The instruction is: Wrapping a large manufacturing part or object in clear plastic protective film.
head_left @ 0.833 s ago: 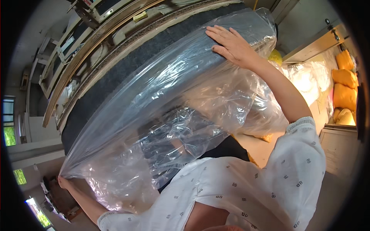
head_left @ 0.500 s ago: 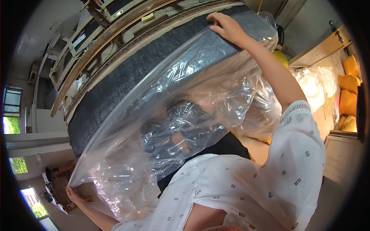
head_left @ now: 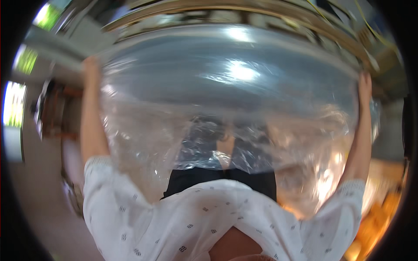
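Observation:
A wide sheet of clear plastic is stretched between my two raised arms, glossy and wrinkled toward my lap. At its far left corner is my left hand, smeared by motion, its fingers closed on the edge. Over on the far right, my right hand grips the opposite corner, closed as well. Beneath the plastic a long dark surface shows through, spread across the front of me. The near part of the sheet drapes over my legs and dark shorts.
Beyond the sheet runs a long curved wooden rail of a frame or machine. A brown stand is at the left, near bright windows. Orange bundles lie at the lower right.
My left hand has moved up and forward with its corner of the plastic. My right hand has shifted right and a little nearer. My view has turned, so the dark surface lies level across it.

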A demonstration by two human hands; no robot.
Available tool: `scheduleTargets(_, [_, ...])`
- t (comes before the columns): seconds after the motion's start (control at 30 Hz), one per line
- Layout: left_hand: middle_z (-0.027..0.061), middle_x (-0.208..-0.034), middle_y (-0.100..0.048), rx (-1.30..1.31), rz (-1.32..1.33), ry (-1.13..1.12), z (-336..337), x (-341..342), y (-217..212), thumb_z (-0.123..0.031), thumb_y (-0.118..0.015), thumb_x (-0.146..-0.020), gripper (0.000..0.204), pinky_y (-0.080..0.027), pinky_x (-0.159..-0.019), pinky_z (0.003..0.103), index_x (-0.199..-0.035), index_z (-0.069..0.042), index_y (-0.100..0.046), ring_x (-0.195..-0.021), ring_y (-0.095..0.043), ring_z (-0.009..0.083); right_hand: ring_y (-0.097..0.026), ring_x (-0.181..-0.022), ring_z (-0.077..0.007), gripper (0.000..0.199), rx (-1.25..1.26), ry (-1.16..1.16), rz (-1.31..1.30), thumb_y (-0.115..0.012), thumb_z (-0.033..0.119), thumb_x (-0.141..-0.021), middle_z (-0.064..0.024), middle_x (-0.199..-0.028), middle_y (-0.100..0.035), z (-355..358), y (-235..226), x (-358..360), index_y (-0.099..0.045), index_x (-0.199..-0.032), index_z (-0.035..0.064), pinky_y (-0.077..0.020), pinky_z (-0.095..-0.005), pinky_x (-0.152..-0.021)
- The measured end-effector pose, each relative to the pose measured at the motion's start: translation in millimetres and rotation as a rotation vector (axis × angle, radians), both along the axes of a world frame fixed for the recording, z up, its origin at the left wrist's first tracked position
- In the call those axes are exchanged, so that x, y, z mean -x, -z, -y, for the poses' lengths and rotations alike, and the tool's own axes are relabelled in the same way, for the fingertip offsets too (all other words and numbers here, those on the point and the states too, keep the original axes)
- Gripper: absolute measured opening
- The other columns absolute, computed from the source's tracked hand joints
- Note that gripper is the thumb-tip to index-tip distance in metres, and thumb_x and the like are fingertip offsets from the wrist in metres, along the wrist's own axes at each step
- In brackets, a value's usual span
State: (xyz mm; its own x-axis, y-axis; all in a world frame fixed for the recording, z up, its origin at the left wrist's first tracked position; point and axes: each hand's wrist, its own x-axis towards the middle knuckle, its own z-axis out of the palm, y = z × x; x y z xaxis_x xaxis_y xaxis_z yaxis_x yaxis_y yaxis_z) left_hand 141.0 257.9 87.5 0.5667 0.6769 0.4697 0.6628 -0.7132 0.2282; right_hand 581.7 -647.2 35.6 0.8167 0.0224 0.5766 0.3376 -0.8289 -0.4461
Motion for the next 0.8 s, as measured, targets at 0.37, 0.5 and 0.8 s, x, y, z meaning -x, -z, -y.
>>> scheduleTargets(0.37, [0.0027,-0.075,-0.064,0.492,0.728,0.173,-15,-62,47,-0.021,-0.063,-0.077,0.021,-0.044,-0.067,0.023,-0.088,-0.003,-0.065,-0.071,-0.057,0.0090,-0.051,-0.085,-0.0155,0.031,-0.112,-0.110,-0.088,-0.054,0.028,-0.088,-0.0061,-0.092,-0.058,-3,31,-38,-0.056,-0.100,-0.0005,-0.0394,-0.0260,-0.080])
scheduleTargets(0.5, [0.0019,-0.072,-0.063,0.386,0.607,0.161,-26,-89,57,-0.026,-0.064,-0.075,0.024,-0.044,-0.066,0.025,-0.087,-0.006,-0.067,-0.069,-0.056,0.0108,-0.052,-0.084,-0.0156,0.032,-0.111,-0.051,-0.065,-0.054,0.029,-0.087,-0.0066,-0.091,-0.059,28,30,-57,-0.056,-0.099,-0.0011,-0.0399,-0.0261,-0.080])
scheduleTargets(0.8, [0.0074,-0.078,-0.062,0.337,0.604,-0.073,-41,-88,54,-0.029,-0.069,-0.068,0.031,-0.044,-0.071,0.028,-0.085,-0.003,-0.065,-0.076,-0.058,0.0162,-0.053,-0.075,-0.0249,0.042,0.047,0.190,0.040,-0.064,0.036,-0.077,-0.0136,-0.083,-0.059,-29,11,-30,-0.058,-0.082,-0.0051,-0.0415,-0.0348,-0.075])
